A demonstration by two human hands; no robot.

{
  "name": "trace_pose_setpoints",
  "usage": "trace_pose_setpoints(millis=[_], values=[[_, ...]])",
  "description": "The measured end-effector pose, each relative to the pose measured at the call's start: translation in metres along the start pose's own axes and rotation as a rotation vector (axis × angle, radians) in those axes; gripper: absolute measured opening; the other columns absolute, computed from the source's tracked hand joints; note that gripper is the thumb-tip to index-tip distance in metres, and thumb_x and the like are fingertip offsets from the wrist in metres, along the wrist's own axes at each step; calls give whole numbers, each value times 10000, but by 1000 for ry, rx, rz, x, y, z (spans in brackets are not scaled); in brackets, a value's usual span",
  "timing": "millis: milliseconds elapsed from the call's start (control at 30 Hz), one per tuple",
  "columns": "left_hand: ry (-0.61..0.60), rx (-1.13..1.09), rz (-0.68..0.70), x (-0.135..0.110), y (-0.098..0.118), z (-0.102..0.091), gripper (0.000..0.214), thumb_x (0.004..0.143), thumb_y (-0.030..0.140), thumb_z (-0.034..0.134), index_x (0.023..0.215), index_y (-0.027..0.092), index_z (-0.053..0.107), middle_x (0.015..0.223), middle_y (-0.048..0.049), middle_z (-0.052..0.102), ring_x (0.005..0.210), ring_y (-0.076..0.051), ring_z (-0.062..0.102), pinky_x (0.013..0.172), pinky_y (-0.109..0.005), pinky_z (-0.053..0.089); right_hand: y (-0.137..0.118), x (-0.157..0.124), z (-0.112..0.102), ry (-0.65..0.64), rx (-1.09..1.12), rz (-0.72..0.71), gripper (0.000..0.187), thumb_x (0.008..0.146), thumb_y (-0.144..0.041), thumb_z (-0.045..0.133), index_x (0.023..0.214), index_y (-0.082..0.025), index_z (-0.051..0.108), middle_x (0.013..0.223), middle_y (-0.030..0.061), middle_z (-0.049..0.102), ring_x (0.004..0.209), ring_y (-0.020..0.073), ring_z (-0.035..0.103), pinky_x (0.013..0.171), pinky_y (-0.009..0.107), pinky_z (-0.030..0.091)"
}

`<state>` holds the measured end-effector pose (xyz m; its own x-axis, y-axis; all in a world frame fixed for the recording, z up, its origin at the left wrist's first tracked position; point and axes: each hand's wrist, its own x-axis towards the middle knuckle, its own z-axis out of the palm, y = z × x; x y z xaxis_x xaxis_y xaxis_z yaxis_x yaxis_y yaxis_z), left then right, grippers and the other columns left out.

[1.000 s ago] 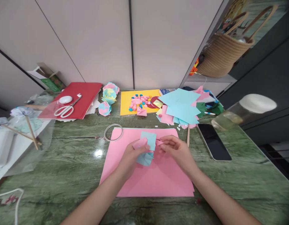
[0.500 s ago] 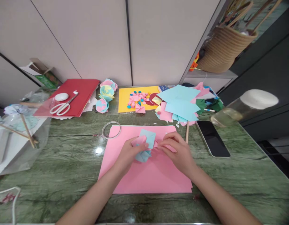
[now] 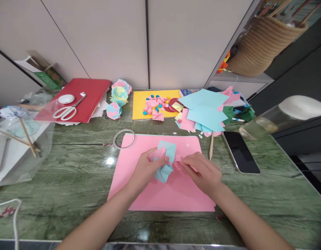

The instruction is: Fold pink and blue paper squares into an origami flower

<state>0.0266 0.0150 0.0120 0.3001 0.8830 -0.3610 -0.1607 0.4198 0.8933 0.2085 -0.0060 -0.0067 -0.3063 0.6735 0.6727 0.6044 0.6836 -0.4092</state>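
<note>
A folded paper piece [image 3: 165, 160] of light blue and pink flaps sits between both hands, just above a large pink sheet [image 3: 163, 194] on the green marble table [image 3: 72, 173]. My left hand [image 3: 145, 170] grips its left side, thumb pinching a pink flap. My right hand [image 3: 202, 172] is closed on a pink flap at its right side, fingers pointing left and pressed together.
A tape ring [image 3: 124, 139] lies at the pink sheet's top left corner. A phone [image 3: 240, 152] and a wooden stick [image 3: 211, 146] lie to the right. Loose blue and pink squares [image 3: 204, 114], a yellow sheet with small pieces [image 3: 155, 106], scissors [image 3: 68, 111] on red paper and a glass jar [image 3: 280, 118] stand behind.
Both hands have lowered the folded piece closer to the pink sheet. My right hand's fingers have pressed in against the pink flap; the view has shifted slightly.
</note>
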Motion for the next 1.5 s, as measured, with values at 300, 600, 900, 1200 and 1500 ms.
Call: trace_pose_setpoints(millis=[300, 600, 900, 1200, 1500], values=[[-5, -64, -15, -1, -3, 4, 206, 662, 277, 640, 811, 144, 592, 712, -19, 602, 667, -140, 595, 536, -193, 457, -5, 2, 0, -29, -32, -1, 233, 735, -40, 542, 913, -183, 585, 829, 70, 647, 750, 145, 591, 649, 279, 488], [-20, 62, 24, -2, 0, 3, 428, 691, 295, 602, 1099, 217, 501, 944, -53, 603, 663, -154, 612, 561, -252, 493, 0, -5, 2, -82, -29, -36, 271, 742, -34, 538, 958, -193, 576, 905, 63, 657, 745, 137, 590, 667, 287, 470], [-16, 282, 158, -3, 2, 2, 394, 723, 234, 541, 1113, 248, 495, 1071, -49, 570, 713, -162, 622, 620, -272, 497, -1, -4, 1, -123, -30, -34, 248, 757, -51, 528, 963, -183, 574, 900, 64, 649, 765, 141, 578, 673, 290, 462], [19, 363, 220, -4, 7, 6, 287, 713, 243, 540, 993, 195, 584, 1081, -48, 574, 933, -204, 563, 675, -248, 496, -3, -3, -1, -128, -53, -6, 234, 754, -45, 520, 929, -189, 576, 904, 57, 657, 799, 146, 600, 705, 293, 477], [85, 318, 203, -12, 5, 12, 313, 710, 303, 569, 1012, 225, 553, 976, -38, 624, 776, -191, 618, 617, -256, 506, -7, -5, -2, -36, 35, -40, 288, 714, 9, 539, 937, -172, 557, 882, 86, 636, 786, 158, 594, 668, 295, 499]])
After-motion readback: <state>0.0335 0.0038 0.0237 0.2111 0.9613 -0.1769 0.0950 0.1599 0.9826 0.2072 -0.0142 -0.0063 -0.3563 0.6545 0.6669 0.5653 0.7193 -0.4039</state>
